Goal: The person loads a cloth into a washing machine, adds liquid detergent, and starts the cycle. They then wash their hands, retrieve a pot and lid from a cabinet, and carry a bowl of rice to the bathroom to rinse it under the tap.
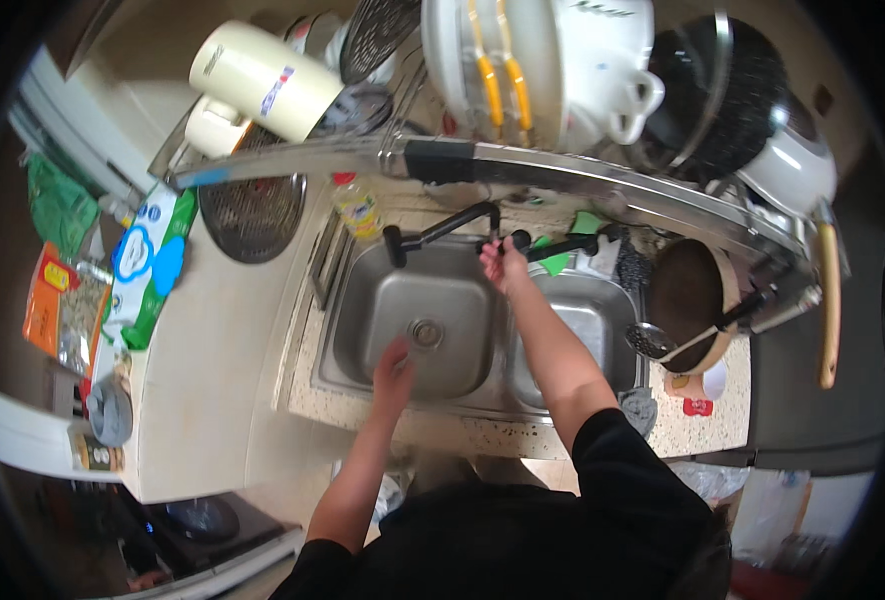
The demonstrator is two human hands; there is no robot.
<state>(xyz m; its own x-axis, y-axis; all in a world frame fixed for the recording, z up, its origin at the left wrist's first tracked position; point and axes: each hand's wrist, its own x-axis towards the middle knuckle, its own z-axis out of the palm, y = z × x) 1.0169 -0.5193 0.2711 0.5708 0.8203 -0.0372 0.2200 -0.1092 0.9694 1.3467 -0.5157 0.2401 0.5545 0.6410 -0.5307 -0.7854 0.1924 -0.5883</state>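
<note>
My right hand [504, 264] reaches across the double steel sink to the black faucet [450, 223], its fingers curled at the faucet handle [517, 240]. Part of the handle is hidden behind the fingers. The spout points out over the left basin [382, 300], and no water can be made out coming from it. Low over that basin, close to the drain [426, 334], hovers my left hand [394, 375]; it is blurred, holds nothing and has its fingers loosely apart. My right forearm crosses above the smaller right basin [585, 307].
A yellow-labelled bottle [357, 208] stands behind the left basin. Overhead, a steel dish rack [532, 157] bears plates, mugs and a cream pitcher [262, 79]. At right are a round pan [686, 300] and a skimmer [651, 341]. A wipes pack [146, 262] lies left.
</note>
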